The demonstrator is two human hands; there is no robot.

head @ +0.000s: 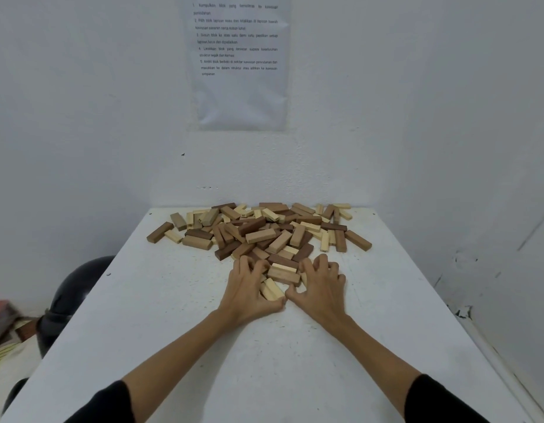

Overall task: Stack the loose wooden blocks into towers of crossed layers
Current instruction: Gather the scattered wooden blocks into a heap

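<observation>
A heap of loose wooden blocks [258,230], light and dark brown, lies across the far half of the white table [173,346]. At the heap's near edge, my left hand [249,288] and my right hand [321,285] sit side by side, fingers curled over a small cluster of blocks [282,274] between them. The left fingers hook onto pale blocks [272,290] near its thumb. The right fingers curl around the cluster's right side. No tower stands anywhere in view.
White walls close off the table at the back and right, with a printed sheet [240,62] taped to the back wall. A dark round object [72,294] and cloth lie on the floor beyond the table's left edge.
</observation>
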